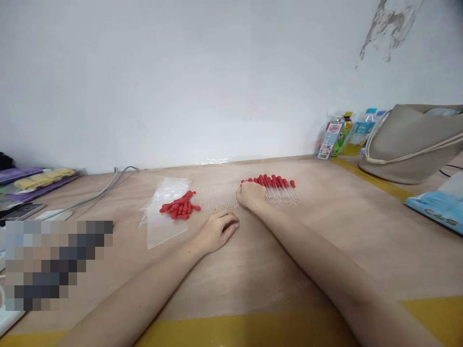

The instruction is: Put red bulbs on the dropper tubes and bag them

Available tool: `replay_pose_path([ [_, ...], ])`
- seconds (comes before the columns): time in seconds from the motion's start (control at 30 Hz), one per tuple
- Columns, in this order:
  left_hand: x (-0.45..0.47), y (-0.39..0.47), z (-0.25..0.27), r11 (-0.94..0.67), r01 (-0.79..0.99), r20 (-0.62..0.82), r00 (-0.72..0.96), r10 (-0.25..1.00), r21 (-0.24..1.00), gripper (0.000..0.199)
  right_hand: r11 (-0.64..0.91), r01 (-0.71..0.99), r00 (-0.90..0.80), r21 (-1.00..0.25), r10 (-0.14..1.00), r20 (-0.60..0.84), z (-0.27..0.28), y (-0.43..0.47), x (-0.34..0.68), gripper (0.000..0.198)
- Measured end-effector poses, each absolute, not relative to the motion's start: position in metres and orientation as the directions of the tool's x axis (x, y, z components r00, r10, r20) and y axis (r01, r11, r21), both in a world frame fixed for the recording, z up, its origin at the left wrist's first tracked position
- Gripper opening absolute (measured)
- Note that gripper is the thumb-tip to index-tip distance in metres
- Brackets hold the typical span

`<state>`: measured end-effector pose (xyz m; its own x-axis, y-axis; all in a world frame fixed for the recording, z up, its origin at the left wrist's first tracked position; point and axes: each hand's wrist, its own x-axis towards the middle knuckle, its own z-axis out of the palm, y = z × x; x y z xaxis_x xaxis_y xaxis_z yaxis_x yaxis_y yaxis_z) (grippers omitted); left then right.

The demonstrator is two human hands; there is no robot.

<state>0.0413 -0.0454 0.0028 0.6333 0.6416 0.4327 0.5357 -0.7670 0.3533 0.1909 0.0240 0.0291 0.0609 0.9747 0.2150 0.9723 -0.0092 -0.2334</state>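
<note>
In the head view, your left hand (219,232) rests loosely unclosed, free wooden table (231,274) on its near side; whether your curled right hand (252,194) grips, I cannot say. Beyond the left are thin clear tubes (218,197) and, leftward, smooth red bulbs (183,206); rightward of the right, bulb-topped tubes (280,183); farther, a blue packet (434,209), seemingly lettered "C&S".

One head-worn view looks from above the near side, forward and down across the table (231,274) to the far wall (181,82). The left hand (218,231) and right hand (252,194) sit mid-depth, near centre; its wide span reaches the bag (412,144) at right.
</note>
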Motion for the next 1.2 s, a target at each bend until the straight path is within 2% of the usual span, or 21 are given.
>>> replay_pose_path([
  [0.27, 0.042, -0.046, 0.001, -0.771, 0.552, 0.442, 0.633, 0.636, 0.318, 0.017, -0.033, 0.973, 0.066, -0.229, 0.988, 0.141, 0.032, 0.035, 0.175, 0.025],
  [0.37, 0.035, -0.042, 0.004, -0.73, 0.657, 0.495, 0.58, 0.647, 0.186, 0.015, -0.008, 0.975, 0.049, -0.221, 0.983, 0.178, 0.031, 0.027, 0.178, 0.025],
  [0.47, 0.018, -0.032, 0.013, -0.576, 0.817, 0.544, 0.495, 0.677, -0.027, 0.015, 0.043, 0.979, 0.009, -0.2, 0.967, 0.255, 0.027, 0.008, 0.192, 0.026],
  [0.53, 0.003, -0.024, 0.02, -0.481, 0.867, 0.532, 0.472, 0.703, -0.134, 0.019, 0.16, 0.975, -0.101, -0.152, 0.937, 0.335, 0.021, -0.01, 0.208, 0.023],
  [0.6, -0.01, -0.015, 0.024, -0.445, 0.877, 0.492, 0.472, 0.732, -0.18, 0.021, 0.335, 0.937, -0.269, -0.096, 0.872, 0.409, 0.013, -0.028, 0.226, 0.02],
  [0.7, -0.022, -0.006, 0.026, -0.451, 0.879, 0.451, 0.47, 0.759, -0.156, 0.015, 0.467, 0.879, -0.383, -0.093, 0.81, 0.445, 0.003, -0.049, 0.251, 0.014],
  [0.83, -0.022, -0.004, 0.027, -0.469, 0.879, 0.395, 0.461, 0.795, -0.081, 0.016, 0.519, 0.838, -0.378, -0.169, 0.775, 0.506, -0.004, -0.058, 0.265, 0.012],
  [0.97, -0.018, -0.012, 0.035, -0.448, 0.891, 0.347, 0.445, 0.825, -0.076, 0.02, 0.599, 0.763, -0.404, -0.241, 0.734, 0.546, -0.007, -0.053, 0.26, 0.02],
  [1.1, -0.012, -0.019, 0.047, -0.408, 0.909, 0.297, 0.413, 0.861, -0.082, 0.017, 0.647, 0.702, -0.434, -0.299, 0.721, 0.541, -0.013, -0.048, 0.255, 0.014],
  [1.2, 0.001, -0.027, 0.051, -0.451, 0.893, 0.323, 0.427, 0.845, 0.0, 0.017, 0.658, 0.683, -0.426, -0.317, 0.712, 0.559, -0.015, -0.048, 0.253, 0.015],
])
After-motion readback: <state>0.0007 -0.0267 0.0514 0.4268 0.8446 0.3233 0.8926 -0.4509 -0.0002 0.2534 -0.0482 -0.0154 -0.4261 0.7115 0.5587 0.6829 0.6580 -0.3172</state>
